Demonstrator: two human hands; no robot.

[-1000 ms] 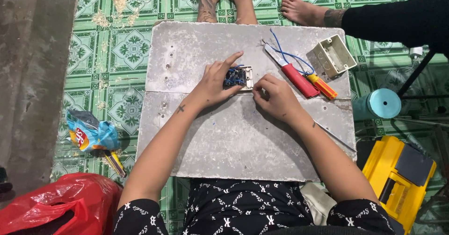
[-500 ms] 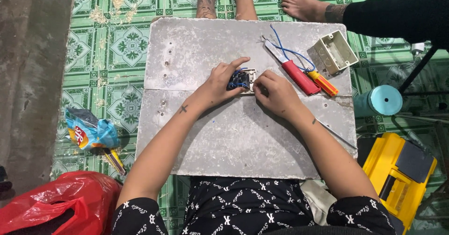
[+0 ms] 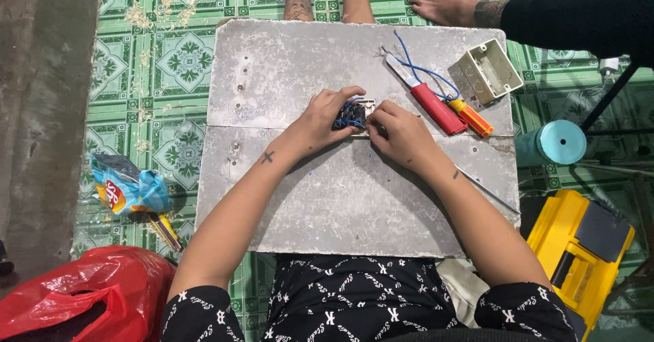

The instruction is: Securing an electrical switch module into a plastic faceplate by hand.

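A small switch module (image 3: 354,113) with a white plate and blue wires lies on a grey board (image 3: 306,199) across my lap. My left hand (image 3: 325,116) curls over its left side and grips it. My right hand (image 3: 398,132) pinches its right edge with closed fingers. Whether the right hand also holds a tool is hidden. A red-handled screwdriver (image 3: 436,108) and a smaller orange-handled one (image 3: 471,117) lie just right of my hands. Loose blue wire (image 3: 415,69) loops above them.
A cream wall box (image 3: 489,71) sits at the board's far right corner. Another person's bare feet (image 3: 443,1) rest beyond the board. A yellow tool case (image 3: 575,253) and teal roll (image 3: 558,142) lie right. A snack bag (image 3: 126,189) and red plastic bag (image 3: 82,294) lie left.
Both hands have stayed on the switch module, with only small finger shifts. My left fingers have curled a little tighter over it.
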